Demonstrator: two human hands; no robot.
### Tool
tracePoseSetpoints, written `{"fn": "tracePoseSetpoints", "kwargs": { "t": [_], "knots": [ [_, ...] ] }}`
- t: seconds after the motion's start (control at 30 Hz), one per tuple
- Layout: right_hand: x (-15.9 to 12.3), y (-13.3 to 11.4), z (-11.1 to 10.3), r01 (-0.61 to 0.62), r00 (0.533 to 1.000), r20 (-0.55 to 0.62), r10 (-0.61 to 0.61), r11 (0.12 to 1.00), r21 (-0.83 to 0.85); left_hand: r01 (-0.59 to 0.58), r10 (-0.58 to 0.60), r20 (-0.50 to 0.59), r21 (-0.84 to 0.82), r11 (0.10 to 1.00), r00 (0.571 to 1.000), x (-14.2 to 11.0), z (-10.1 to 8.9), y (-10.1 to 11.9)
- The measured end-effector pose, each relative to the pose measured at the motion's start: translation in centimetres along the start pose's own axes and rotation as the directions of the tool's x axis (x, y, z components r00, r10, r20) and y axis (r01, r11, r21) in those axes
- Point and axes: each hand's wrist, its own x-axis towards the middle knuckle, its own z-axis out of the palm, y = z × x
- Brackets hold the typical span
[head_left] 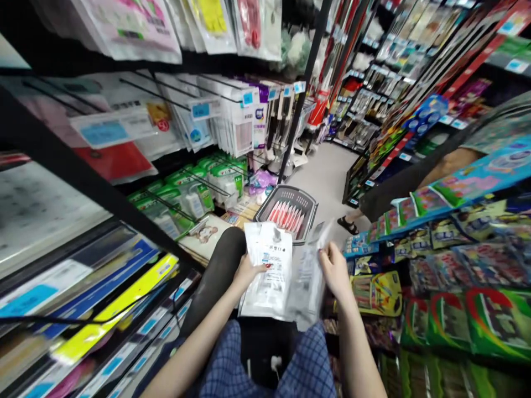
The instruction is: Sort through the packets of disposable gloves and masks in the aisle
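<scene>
My left hand (248, 272) grips the left edge of a white printed packet (267, 271), thumb on its face. My right hand (335, 269) is closed on a second, clear plastic packet (309, 276) that is blurred by motion and overlaps the first one's right side. Both packets are held above my lap, over a blue checked garment (309, 370). Ahead of them on the floor lies a grey basket (288, 213) holding several red-and-white items.
Hanging packets on hooks and green packs (194, 188) fill the shelves on the left. Colourful packets (456, 260) line the shelves on the right. The aisle floor (327, 171) runs ahead. Another person's sandalled foot (347, 224) and leg stand at the right.
</scene>
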Motion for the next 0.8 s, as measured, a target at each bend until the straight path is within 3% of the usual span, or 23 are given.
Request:
{"fn": "tracePoseSetpoints", "kwargs": {
  "t": [0.03,0.1,0.2,0.27,0.33,0.43,0.5,0.57,0.63,0.8],
  "knots": [
    [-0.5,-1.2,0.0,0.07,0.997,0.0,-0.071,0.984,-0.161,0.0,0.0,-0.009,0.021,1.0,1.0,0.0,-0.1,-0.4],
    [-1.8,-3.8,1.7,0.113,0.993,0.088,-0.082,0.892,-0.438,-0.013,0.015,-0.023,0.059,0.998,1.0,-0.1,-0.1,-0.8],
    [-3.1,-6.1,6.6,0.175,0.963,0.269,-0.007,0.776,-0.606,-0.048,0.051,-0.035,0.094,0.994,0.998,-0.1,-0.2,-0.9],
    [-3.1,-5.7,9.2,0.229,0.93,0.366,-0.023,0.816,-0.531,-0.076,0.081,-0.038,0.101,0.992,0.996,-0.1,-0.2,-0.8],
    [-2.5,-3.9,10.0,0.257,0.906,0.412,-0.101,0.903,-0.344,-0.103,0.107,-0.032,0.101,0.99,0.994,-0.2,-0.3,-0.6],
    [-1.3,0.0,8.5,0.152,0.971,0.211,-0.115,0.974,-0.168,-0.124,0.126,-0.012,0.093,0.988,0.992,-0.5,-0.5,-0.3],
    [-0.8,2.8,7.4,-0.064,0.99,0.121,0.068,0.997,-0.042,-0.123,0.124,-0.002,0.088,0.988,0.992,-0.7,-0.5,-0.2],
    [-0.8,5.0,7.2,-0.271,0.94,0.255,0.226,0.95,0.154,-0.115,0.115,0.002,0.084,0.99,0.993,-1.0,-0.5,-0.1],
    [-1.1,6.4,7.7,-0.374,0.879,0.418,0.228,0.873,0.312,-0.107,0.107,-0.003,0.077,0.991,0.994,-1.3,-0.5,0.1],
    [-2.0,7.2,9.1,-0.355,0.896,0.409,0.171,0.83,0.43,-0.087,0.087,-0.011,0.031,0.996,0.996,-1.9,-0.4,0.7]
  ]
}}
